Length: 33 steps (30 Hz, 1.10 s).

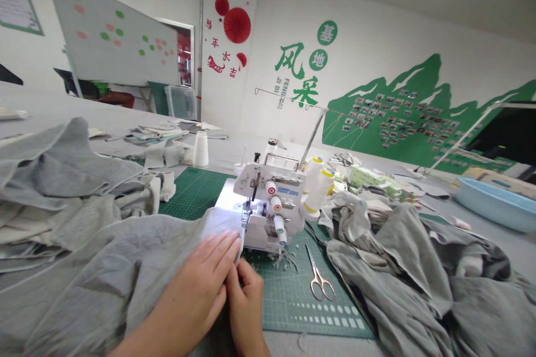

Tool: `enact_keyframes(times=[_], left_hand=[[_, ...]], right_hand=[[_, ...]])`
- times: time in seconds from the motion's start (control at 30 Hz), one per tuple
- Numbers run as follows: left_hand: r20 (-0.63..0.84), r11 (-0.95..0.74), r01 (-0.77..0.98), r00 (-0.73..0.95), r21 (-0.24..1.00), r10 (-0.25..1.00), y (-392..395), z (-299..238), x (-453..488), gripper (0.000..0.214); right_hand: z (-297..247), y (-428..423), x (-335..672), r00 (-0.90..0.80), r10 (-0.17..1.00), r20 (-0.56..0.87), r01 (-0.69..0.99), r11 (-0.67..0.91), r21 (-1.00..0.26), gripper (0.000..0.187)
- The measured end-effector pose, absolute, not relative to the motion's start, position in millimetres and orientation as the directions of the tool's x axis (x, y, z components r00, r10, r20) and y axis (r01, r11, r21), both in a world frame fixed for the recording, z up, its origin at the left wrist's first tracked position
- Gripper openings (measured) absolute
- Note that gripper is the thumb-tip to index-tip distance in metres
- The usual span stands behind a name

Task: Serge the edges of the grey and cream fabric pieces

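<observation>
My left hand (200, 284) lies flat, fingers stretched out, on grey fabric (125, 273) and presses it toward the needle of a white overlock sewing machine (270, 203). Close beside it, my right hand (247, 301) pinches the edge of the same fabric just in front of the machine's presser foot. The machine's lamp lights the cloth under the needle. Thread cones (318, 184) stand behind the machine on its right.
A green cutting mat (293, 295) lies under the machine, with scissors (320, 279) on it. Piles of grey cloth sit at left (54, 178) and right (402, 256). A white thread cone (200, 148), a blue basin (498, 201) and a whiteboard (113, 39) stand farther back.
</observation>
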<state>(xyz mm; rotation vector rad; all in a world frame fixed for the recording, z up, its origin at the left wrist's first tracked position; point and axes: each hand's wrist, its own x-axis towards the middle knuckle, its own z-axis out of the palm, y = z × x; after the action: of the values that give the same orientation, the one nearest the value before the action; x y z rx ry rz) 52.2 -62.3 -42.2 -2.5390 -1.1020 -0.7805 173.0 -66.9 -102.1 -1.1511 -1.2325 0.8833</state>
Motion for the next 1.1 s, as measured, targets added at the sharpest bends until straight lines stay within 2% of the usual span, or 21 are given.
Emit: enact_keyframes(times=[0.3,0.43,0.57,0.67,0.83,0.97,1.1], left_hand=[[0.557,-0.678,0.735,0.553,0.025,0.62,-58.5,-51.7,54.3,0.081],[0.524,-0.673,0.737,0.551,0.058,0.649,-58.3,-49.6,53.4,0.082],[0.451,-0.678,0.728,0.574,0.101,0.684,-56.2,-44.9,50.4,0.088],[0.407,-0.691,0.716,0.604,0.1,0.685,-53.8,-42.5,45.1,0.092],[0.447,-0.719,0.695,0.639,0.014,0.626,-65.0,-42.8,33.5,0.096],[0.53,-0.703,0.708,0.622,-0.065,0.577,-82.5,-48.6,30.5,0.093],[0.557,-0.674,0.738,0.579,-0.047,0.595,-86.0,-57.7,33.2,0.093]], right_hand=[[-99.3,-63.5,172.1,0.081,0.989,0.124,-0.057,0.129,-0.99,0.033],[-102.8,-62.9,173.6,0.021,0.996,0.083,-0.098,0.085,-0.992,0.044],[-104.8,-69.4,176.5,-0.115,0.992,-0.048,-0.14,-0.064,-0.988,0.058],[-103.9,-74.7,177.7,-0.189,0.977,-0.101,-0.145,-0.129,-0.981,0.06],[-102.7,-79.8,175.2,-0.17,0.985,-0.036,-0.129,-0.058,-0.99,0.051],[-100.1,-83.7,173.8,-0.174,0.979,0.103,-0.136,0.08,-0.988,0.038],[-91.6,-87.0,175.6,-0.187,0.945,0.267,-0.072,0.258,-0.963,0.029]])
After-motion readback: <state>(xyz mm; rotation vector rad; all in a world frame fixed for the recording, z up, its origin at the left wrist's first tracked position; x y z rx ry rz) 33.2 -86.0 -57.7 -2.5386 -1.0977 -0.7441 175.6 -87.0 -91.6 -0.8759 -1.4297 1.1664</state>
